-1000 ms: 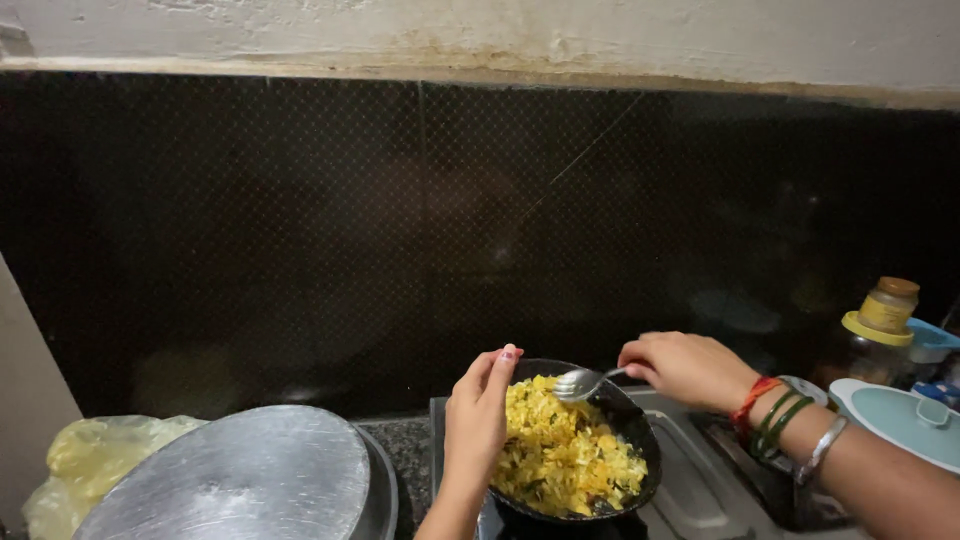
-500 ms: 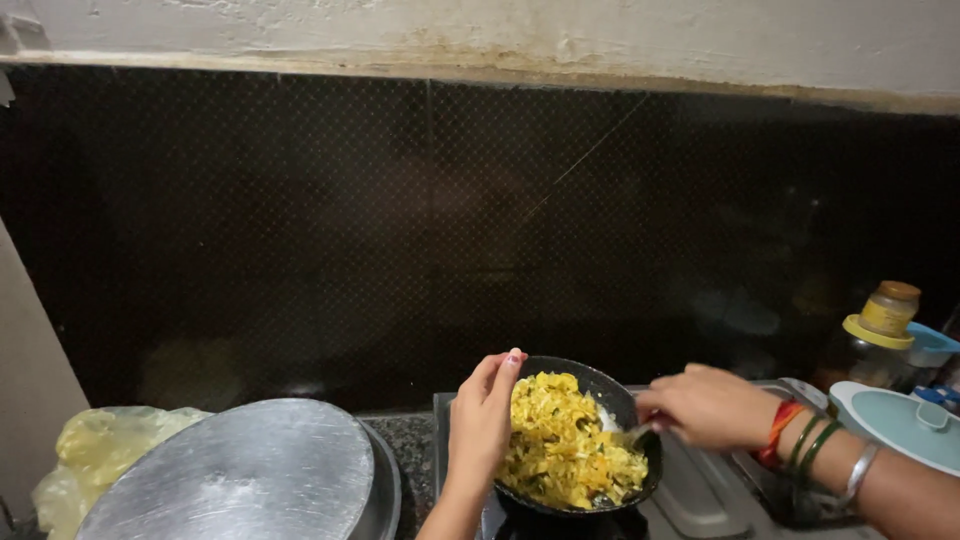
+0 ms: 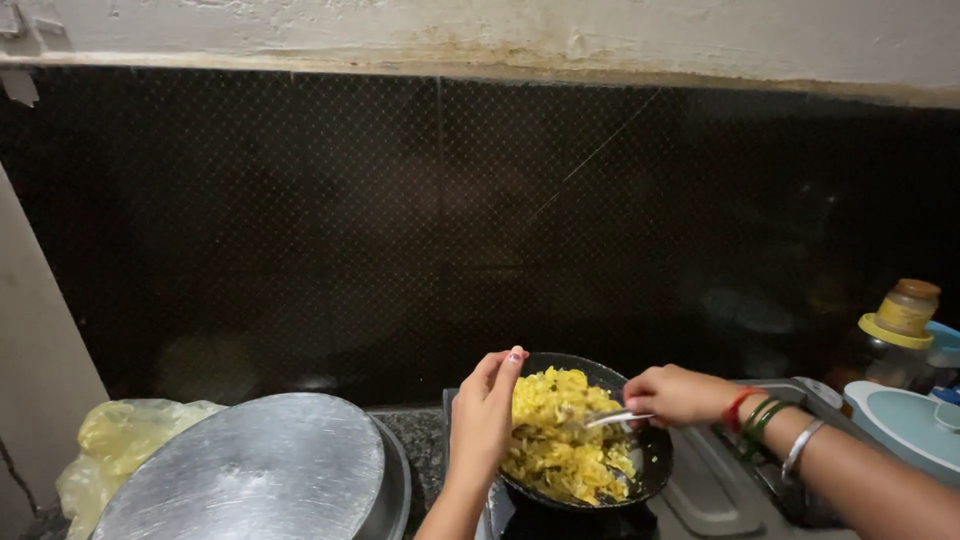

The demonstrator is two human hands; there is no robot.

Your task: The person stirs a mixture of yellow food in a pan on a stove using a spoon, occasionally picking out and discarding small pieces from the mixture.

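Black pan (image 3: 655,462) of yellow food (image 3: 560,440), at 6 o'clock in the view. Right hand (image 3: 678,394), at 3 o'clock of the pan, clamped on a metal spoon (image 3: 612,419); left hand (image 3: 484,420), at 9 o'clock, fingers pinched together above the rim. Steel lid (image 3: 245,470) farther toward 9 o'clock.

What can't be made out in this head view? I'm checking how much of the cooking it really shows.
- Stove under the black pan: cut off by the bottom edge.
- Left hand: its grip on the pan rim is hidden behind the hand.
- Spoon bowl: buried in the yellow food.
- Vessel under the steel lid: covered.
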